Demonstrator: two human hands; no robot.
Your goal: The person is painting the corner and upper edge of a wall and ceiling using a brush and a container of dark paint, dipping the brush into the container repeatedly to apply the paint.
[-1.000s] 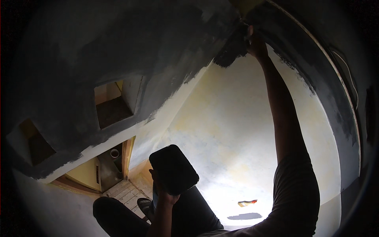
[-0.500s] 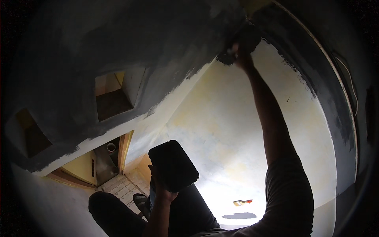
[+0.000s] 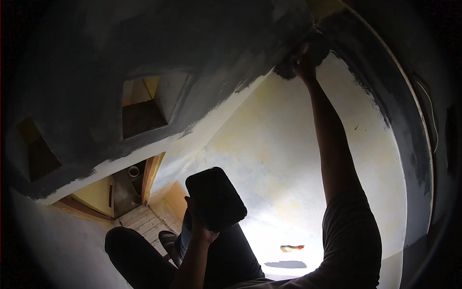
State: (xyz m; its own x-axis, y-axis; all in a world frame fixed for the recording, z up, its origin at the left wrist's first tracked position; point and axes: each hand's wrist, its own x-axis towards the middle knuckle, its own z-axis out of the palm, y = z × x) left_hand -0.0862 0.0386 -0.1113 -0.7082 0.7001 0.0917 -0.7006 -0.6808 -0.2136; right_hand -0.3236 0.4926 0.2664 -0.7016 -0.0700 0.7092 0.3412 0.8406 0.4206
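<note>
My left hand (image 3: 198, 222) is closed on the near edge of a black rectangular container with rounded corners (image 3: 216, 198), held above my knees; its contents are too dark to make out. High up, my right arm stretches to the top corner of a pale wall (image 3: 288, 139). There my right hand (image 3: 304, 63) has its fingers bent against a patch of fresh dark grey paint (image 3: 287, 70). Whatever those fingers hold is lost in the shadow. Dark paint also covers the slanting wall (image 3: 96, 96) on the left, ending in a ragged edge above a pale strip.
Two box-shaped openings, one larger (image 3: 144, 115) and one smaller (image 3: 38, 154), cut into the dark wall. Below is a doorway (image 3: 156, 168) with a floorboard area (image 3: 142, 219). A pipe (image 3: 409, 89) runs down the right. Low down are a small yellow-and-red object (image 3: 292, 248) and a grey patch (image 3: 285, 264).
The view has shifted slightly. My right hand stays at the wall corner, its fingers now a little clearer. The left hand keeps hold of the black container.
</note>
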